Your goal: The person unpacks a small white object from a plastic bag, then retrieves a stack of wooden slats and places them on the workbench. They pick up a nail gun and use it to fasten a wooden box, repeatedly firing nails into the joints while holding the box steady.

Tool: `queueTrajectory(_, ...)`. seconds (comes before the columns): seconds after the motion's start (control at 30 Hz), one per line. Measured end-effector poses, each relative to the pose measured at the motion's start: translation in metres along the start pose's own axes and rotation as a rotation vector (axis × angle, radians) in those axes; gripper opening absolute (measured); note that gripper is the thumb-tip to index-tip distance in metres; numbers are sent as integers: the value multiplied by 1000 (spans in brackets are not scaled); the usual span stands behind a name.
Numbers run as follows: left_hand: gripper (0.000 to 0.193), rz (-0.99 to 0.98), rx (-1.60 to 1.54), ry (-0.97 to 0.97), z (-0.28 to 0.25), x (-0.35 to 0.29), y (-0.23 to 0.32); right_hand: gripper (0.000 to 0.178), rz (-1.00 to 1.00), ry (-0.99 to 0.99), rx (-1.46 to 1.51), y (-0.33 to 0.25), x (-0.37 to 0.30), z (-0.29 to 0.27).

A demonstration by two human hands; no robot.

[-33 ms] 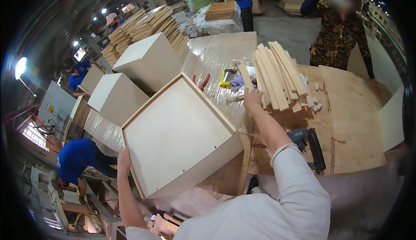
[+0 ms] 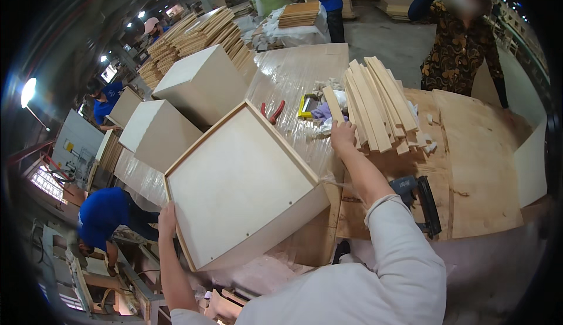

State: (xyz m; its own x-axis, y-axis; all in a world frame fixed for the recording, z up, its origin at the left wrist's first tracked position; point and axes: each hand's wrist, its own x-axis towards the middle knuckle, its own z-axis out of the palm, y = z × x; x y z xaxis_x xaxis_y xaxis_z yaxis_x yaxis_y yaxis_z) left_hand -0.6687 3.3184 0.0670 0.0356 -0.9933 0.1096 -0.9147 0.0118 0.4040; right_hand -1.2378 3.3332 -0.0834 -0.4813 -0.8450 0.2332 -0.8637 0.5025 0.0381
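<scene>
A square, shallow pale-wood box (image 2: 234, 190) lies tilted on the plastic-covered workbench in front of me. My left hand (image 2: 167, 218) grips its near left edge. My right hand (image 2: 343, 136) reaches forward and closes on the near end of a single wooden slat (image 2: 332, 103). That slat lies at the left side of a fanned pile of similar slats (image 2: 378, 108) on a plywood sheet (image 2: 481, 166).
A dark nail gun (image 2: 421, 200) lies right of my right forearm. Red-handled pliers (image 2: 273, 111) and a yellow tool (image 2: 306, 105) sit on the plastic film. Two closed pale boxes (image 2: 202, 81) (image 2: 159, 132) stand to the left. A person in a patterned top (image 2: 460, 46) stands across the bench, and a person in blue (image 2: 108, 215) bends at lower left.
</scene>
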Motion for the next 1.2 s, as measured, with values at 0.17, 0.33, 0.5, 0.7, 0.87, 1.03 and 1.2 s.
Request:
queueTrajectory(0.17,57,-70,-130,-50,6,1,15,46,97,-102,103,7,19,25)
queueTrajectory(0.33,53,-161,-271,-17,0,-11,-7,51,56,-223,720,16,38,-21)
queueTrajectory(0.5,52,-186,-324,-41,7,-3,-2,40,284,-26,629,103,84,-73)
queueTrajectory(0.7,50,-172,-341,-2,6,-3,-6,60,294,-165,40,154,98,-69)
queueTrajectory(0.87,50,-163,-335,-6,9,-4,-5,39,-63,121,-122,122,96,-52)
queueTrajectory(1.03,50,-202,-365,4,5,-13,-13,21,-77,-335,368,25,91,-21)
queueTrajectory(1.2,51,-155,-373,5,12,5,7,23,267,-354,475,16,83,41)
